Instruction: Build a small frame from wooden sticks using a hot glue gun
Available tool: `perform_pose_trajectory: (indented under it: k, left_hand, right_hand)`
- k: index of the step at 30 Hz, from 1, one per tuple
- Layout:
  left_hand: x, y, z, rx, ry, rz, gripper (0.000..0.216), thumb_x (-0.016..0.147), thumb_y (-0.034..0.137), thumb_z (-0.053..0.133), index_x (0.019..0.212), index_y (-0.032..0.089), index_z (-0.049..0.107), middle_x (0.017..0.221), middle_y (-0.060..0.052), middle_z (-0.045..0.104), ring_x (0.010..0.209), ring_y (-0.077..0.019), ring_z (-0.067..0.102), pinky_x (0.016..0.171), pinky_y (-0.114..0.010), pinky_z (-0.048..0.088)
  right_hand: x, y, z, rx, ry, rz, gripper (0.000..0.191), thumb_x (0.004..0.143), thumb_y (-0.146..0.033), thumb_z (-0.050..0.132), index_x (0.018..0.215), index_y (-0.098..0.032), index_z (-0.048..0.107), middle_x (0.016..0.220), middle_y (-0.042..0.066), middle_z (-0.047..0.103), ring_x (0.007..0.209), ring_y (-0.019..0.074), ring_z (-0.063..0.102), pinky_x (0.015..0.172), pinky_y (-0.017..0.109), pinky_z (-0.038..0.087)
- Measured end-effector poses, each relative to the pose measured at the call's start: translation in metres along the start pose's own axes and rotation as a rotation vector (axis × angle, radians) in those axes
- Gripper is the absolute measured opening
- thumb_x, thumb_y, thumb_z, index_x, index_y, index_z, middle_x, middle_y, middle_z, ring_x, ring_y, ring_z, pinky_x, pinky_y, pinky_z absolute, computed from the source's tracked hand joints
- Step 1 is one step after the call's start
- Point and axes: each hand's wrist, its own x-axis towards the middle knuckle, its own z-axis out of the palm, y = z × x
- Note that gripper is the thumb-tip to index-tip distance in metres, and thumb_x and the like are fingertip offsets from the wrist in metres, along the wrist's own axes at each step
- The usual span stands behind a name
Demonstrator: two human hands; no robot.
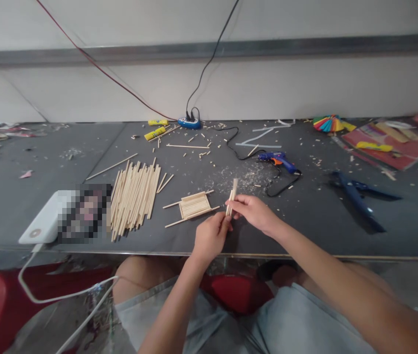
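Observation:
My left hand [211, 237] and my right hand [253, 211] meet over the near edge of the grey table [305, 216]. Both pinch a small bundle of short wooden sticks [232, 196] that stands nearly upright between them. The left hand grips its lower end, the right hand holds it from the right side. Just left of the hands lies a small raft of glued sticks [193, 205] on two longer cross sticks. Further left lies a pile of long wooden sticks [134, 196].
A blue glue gun [278, 160] with a black cord lies behind the hands. Blue cutters [356, 196] lie to the right. A white power bank [44, 223] sits at the left edge. Glue tubes [155, 132], a power strip [189, 123], coloured sticks [327, 123] and sawdust lie at the back.

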Motion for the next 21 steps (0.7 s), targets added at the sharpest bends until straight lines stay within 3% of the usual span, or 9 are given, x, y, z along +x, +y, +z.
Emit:
perform_pose_trajectory:
  k: [3, 6, 11, 16, 21]
  left_hand:
    - [-0.001, 0.001, -0.002, 0.014, -0.026, 0.027, 0.027, 0.091, 0.039, 0.039, 0.088, 0.024, 0.061, 0.074, 0.002, 0.064, 0.072, -0.0144, 0.058, 0.065, -0.023, 0.037]
    - [-0.003, 0.003, -0.005, -0.005, -0.048, 0.039, 0.03, 0.085, 0.046, 0.051, 0.107, 0.027, 0.059, 0.083, 0.001, 0.065, 0.074, -0.0155, 0.058, 0.067, -0.025, 0.041]
    - [-0.006, 0.003, -0.008, -0.113, -0.081, 0.055, 0.086, 0.065, 0.046, 0.073, 0.138, 0.029, 0.031, 0.127, -0.004, 0.055, 0.112, -0.0207, 0.054, 0.093, -0.031, 0.041]
    - [-0.006, 0.001, -0.005, -0.113, -0.122, 0.083, 0.102, 0.062, 0.041, 0.075, 0.144, 0.029, 0.016, 0.147, -0.005, 0.034, 0.131, -0.0228, 0.037, 0.106, -0.035, 0.033]
    - [-0.007, 0.004, -0.008, -0.114, -0.153, 0.067, 0.108, 0.06, 0.041, 0.077, 0.145, 0.028, 0.011, 0.143, -0.008, 0.04, 0.128, -0.0254, 0.041, 0.103, -0.037, 0.035]
  right_hand:
    - [0.001, -0.002, -0.004, 0.004, -0.005, 0.021, 0.028, 0.079, -0.043, 0.058, 0.079, -0.016, 0.065, 0.071, 0.001, 0.066, 0.06, 0.012, 0.057, 0.061, 0.025, 0.045]
    - [0.001, -0.006, -0.009, 0.022, -0.021, 0.048, 0.026, 0.078, -0.042, 0.059, 0.078, -0.017, 0.064, 0.068, 0.0, 0.065, 0.06, 0.0116, 0.057, 0.061, 0.025, 0.045]
    - [0.0, -0.005, -0.02, 0.067, -0.127, 0.125, 0.026, 0.076, -0.041, 0.062, 0.073, -0.015, 0.062, 0.063, -0.001, 0.06, 0.057, 0.0104, 0.055, 0.061, 0.025, 0.048]
    - [-0.004, 0.003, -0.022, 0.101, -0.226, 0.192, 0.028, 0.072, -0.042, 0.068, 0.075, -0.014, 0.063, 0.062, -0.002, 0.057, 0.056, 0.0098, 0.055, 0.06, 0.026, 0.049]
    - [-0.006, 0.005, -0.019, 0.113, -0.271, 0.229, 0.028, 0.072, -0.041, 0.069, 0.077, -0.013, 0.063, 0.061, -0.002, 0.057, 0.054, 0.0091, 0.054, 0.058, 0.025, 0.05]
